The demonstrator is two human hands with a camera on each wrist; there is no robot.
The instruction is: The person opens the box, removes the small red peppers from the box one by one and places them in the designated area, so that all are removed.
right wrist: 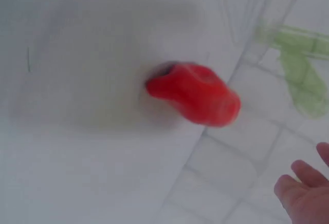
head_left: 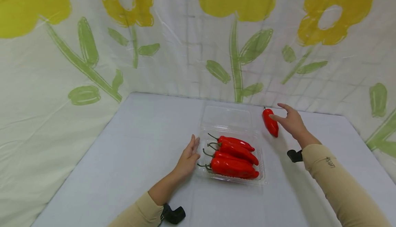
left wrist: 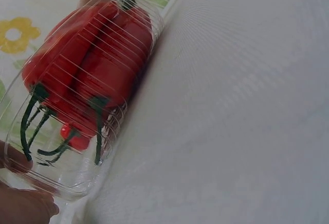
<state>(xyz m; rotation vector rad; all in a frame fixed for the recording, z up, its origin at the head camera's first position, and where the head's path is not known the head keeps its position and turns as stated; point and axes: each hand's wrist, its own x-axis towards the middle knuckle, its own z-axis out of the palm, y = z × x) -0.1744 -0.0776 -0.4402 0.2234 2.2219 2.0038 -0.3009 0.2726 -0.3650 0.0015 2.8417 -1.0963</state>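
Note:
Several long red peppers [head_left: 233, 168] with green stems lie side by side in a clear plastic clamshell box [head_left: 264, 177], its lid [head_left: 227, 117] folded back on the far side. My left hand [head_left: 186, 158] rests against the box's left edge, fingers extended; in the left wrist view, part of that hand [left wrist: 25, 203] shows at the rim. Another red pepper [head_left: 271, 123] lies to the right, beyond the box. My right hand [head_left: 292, 122] is at its right side with thumb and fingers spread. In the right wrist view, a gap separates this hand [right wrist: 308, 193] from the blurred pepper [right wrist: 198, 95].
A white-covered table [head_left: 139, 131] bears everything. Behind it hangs a white sheet [head_left: 173, 65] painted with yellow flowers and green leaves. A dark wrist device [head_left: 174, 214] sits under the left sleeve, and another [head_left: 294, 156] by the right cuff.

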